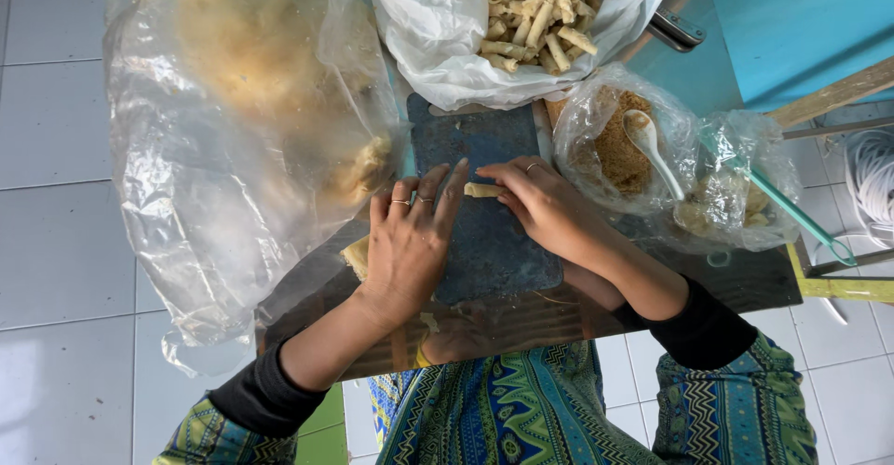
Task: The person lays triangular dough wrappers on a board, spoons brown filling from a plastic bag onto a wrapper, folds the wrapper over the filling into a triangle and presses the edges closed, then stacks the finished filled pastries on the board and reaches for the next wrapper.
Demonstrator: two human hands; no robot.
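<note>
The dark board [484, 242] lies on a small table [745, 283] crowded on three sides: a big clear bag [233, 130] slumps along the left edge, a white bag of finished rolls [535, 13] overhangs the far end of the board, and a clear bag of brown filling [619, 144] with a white spoon [649, 144] in it sits just beside the board's right edge. Free room is the near half of the board and the bare strip of table toward the person. Both forearms reach in from the near edge, sleeves pushed up. The left hand [410, 237] lies flat, palm down, fingers stretched out and relaxed, its fingertips [456, 175] touching the left end of the roll [482, 189]. The right hand [545, 206] arches over from the right, fingers curled and pressing on the roll's right end, pinching it lightly against the board. The roll is small, pale yellow and stubby, lying crosswise on the board's far half, between the two hands.
</note>
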